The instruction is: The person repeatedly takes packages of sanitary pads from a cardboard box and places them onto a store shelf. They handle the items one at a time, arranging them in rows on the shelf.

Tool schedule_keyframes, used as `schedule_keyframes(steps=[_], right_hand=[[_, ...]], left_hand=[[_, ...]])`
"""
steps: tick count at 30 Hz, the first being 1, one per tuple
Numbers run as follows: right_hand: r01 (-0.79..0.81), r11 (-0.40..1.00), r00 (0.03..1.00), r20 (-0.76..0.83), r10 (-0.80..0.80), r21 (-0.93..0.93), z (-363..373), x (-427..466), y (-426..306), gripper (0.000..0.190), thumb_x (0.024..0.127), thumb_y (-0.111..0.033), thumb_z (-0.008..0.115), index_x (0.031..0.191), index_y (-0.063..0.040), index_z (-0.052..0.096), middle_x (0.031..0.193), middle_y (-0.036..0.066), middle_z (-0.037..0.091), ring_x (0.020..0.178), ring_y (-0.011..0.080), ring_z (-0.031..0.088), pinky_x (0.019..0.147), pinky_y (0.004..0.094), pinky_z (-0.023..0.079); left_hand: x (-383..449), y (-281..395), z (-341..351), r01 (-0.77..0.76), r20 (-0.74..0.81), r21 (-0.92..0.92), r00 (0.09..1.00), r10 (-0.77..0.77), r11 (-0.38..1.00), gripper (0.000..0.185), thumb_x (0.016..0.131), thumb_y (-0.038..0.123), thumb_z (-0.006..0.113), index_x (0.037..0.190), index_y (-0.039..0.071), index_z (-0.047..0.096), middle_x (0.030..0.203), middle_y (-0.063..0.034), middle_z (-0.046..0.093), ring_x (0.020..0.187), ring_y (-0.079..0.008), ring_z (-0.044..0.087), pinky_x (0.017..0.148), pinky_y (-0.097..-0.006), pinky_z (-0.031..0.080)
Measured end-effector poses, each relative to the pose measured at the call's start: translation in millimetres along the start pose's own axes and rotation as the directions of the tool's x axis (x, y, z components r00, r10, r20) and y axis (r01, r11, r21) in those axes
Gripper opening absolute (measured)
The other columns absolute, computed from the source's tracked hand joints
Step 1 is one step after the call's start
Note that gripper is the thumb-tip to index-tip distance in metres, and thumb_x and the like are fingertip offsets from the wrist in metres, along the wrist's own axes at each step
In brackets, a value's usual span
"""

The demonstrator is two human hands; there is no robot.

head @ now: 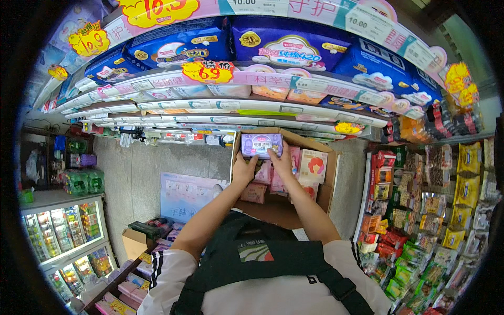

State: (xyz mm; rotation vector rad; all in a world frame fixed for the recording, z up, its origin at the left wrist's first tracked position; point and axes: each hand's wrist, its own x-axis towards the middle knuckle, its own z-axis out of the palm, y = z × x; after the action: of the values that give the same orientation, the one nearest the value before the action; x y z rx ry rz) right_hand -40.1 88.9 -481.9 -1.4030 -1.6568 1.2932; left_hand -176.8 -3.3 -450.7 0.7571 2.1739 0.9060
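Observation:
Both hands hold a lilac plastic pack of sanitary pads (261,144) above an open cardboard carton (332,189). My left hand (244,169) grips its lower left corner, thumb on the front. At the lower right corner is my right hand (282,160), its thumb also pressed on the printed face. Inside the carton, several pink packs lie loosely, among them a small pink pack (252,193). A pale box with a red-haired cartoon head (313,166) leans towards the carton's right side. My forearms hide part of the contents.
Ahead rise shelves with a price-tag rail (252,105) and blue pad packs (177,45). Snack bags hang on a rack (433,204) at right. A glass-door drinks fridge (63,224) stands left. On the floor lies a pale blue printed board (185,197) near an open carton (134,243).

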Motion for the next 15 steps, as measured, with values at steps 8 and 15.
schedule_keyframes(steps=[8,15], right_hand=[[-0.18,0.955,0.978,0.06,0.199,-0.235,10.7,-9.6,-6.1,0.08,0.094,-0.053,0.06,0.142,0.008,0.039,0.128,0.033,0.059,0.12,0.0444,0.058,0.1,0.0453,0.046],[-0.047,0.994,0.999,0.016,0.049,-0.098,-15.3,-11.8,-19.9,0.067,0.098,-0.042,0.061,0.144,0.004,0.044,0.135,0.023,0.058,0.129,0.0334,0.053,0.111,0.0404,0.038]], left_hand=[[1.6,-16.2,16.1,0.018,-0.025,0.074,1.0,-0.016,0.997,0.069,0.088,0.038,0.071,0.129,-0.005,0.037,0.103,-0.0335,0.067,0.094,-0.0515,0.065,0.082,-0.0568,0.051],[-41.5,67.1,-59.0,-0.071,0.196,-0.252,0.973,0.122,0.965,0.058,0.084,0.006,0.077,0.138,0.002,0.054,0.098,-0.0146,0.074,0.09,-0.0177,0.069,0.081,-0.0341,0.056]])
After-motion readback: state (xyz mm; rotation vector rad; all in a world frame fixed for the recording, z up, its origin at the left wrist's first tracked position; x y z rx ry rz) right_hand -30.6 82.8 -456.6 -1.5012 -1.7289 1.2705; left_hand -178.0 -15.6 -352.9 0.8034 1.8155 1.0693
